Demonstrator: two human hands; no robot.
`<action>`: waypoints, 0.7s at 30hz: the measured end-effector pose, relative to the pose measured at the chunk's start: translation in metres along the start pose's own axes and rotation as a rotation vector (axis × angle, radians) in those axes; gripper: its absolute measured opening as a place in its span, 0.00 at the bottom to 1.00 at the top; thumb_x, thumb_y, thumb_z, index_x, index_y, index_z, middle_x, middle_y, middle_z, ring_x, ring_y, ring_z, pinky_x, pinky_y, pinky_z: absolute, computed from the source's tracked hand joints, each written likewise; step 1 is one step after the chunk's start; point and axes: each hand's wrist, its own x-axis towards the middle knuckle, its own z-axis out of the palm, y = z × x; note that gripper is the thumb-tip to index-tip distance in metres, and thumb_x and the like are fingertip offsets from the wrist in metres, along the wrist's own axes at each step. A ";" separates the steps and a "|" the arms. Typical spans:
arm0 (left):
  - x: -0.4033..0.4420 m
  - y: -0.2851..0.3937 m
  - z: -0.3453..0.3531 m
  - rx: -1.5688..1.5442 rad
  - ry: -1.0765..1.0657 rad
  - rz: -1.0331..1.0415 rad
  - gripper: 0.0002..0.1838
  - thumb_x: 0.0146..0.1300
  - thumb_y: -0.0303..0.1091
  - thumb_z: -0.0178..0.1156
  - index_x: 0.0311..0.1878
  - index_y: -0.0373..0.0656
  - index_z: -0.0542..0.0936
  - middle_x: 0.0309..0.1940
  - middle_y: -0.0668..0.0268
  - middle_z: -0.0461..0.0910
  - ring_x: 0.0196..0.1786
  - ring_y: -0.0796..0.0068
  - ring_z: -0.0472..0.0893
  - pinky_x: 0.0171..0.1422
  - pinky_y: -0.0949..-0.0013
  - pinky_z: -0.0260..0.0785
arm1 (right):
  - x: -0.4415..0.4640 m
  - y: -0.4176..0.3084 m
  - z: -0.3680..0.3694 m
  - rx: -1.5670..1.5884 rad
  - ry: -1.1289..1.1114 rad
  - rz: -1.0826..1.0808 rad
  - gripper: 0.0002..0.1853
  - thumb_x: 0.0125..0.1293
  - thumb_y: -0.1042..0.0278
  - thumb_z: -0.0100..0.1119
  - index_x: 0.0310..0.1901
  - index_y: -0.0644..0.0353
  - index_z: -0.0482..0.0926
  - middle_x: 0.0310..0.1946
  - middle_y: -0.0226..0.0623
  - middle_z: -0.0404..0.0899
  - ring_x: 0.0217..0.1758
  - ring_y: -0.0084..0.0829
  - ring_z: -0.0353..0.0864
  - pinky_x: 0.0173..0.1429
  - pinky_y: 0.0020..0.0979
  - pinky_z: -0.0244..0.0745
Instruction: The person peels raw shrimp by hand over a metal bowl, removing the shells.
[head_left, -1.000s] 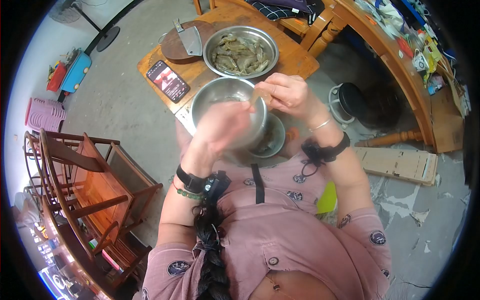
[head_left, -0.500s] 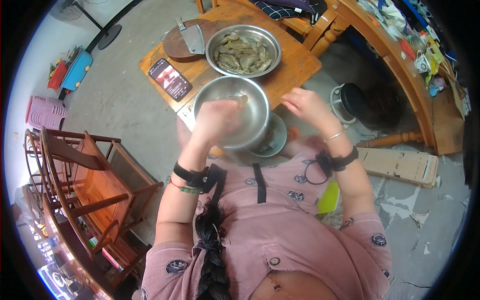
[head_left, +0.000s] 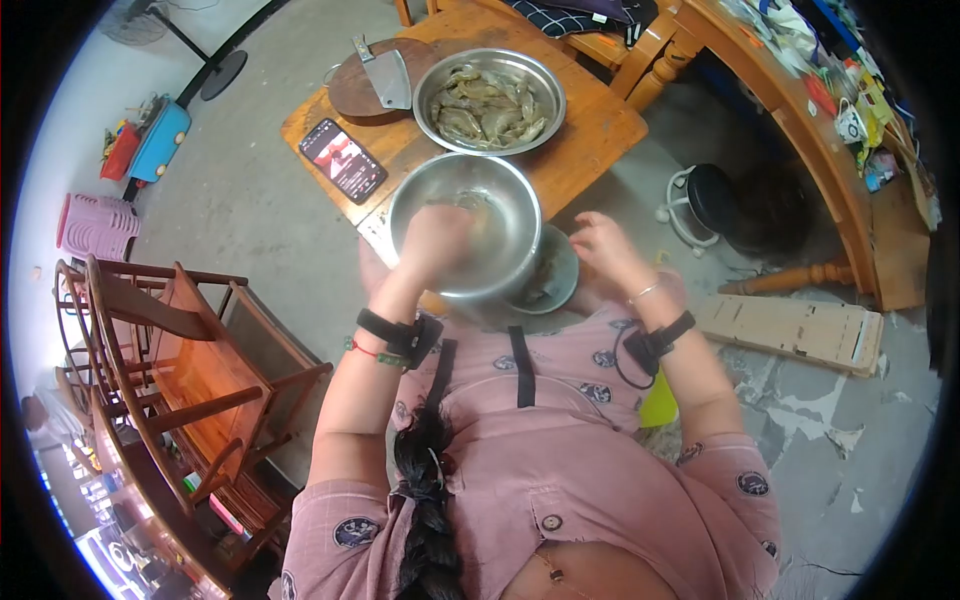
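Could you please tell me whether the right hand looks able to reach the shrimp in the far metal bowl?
Probably yes: the far metal bowl is uncovered, and the right hand seems to have a free path forward over the wooden table, beside the near metal bowl, to the shrimp.

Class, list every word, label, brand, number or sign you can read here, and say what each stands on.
No text can be read.
Phone screen: lines of text, too small.
Round clothing print: any lettering too small.
Flat cardboard: dark marks, too small.
Yellow packaging: too blurred.
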 end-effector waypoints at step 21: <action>0.013 0.004 -0.042 -0.907 0.239 -0.182 0.10 0.68 0.32 0.57 0.48 0.39 0.71 0.28 0.67 0.78 0.30 0.79 0.77 0.35 0.78 0.69 | 0.033 -0.021 -0.036 0.156 0.090 -0.025 0.11 0.56 0.79 0.52 0.41 0.65 0.80 0.37 0.47 0.80 0.42 0.48 0.81 0.50 0.41 0.76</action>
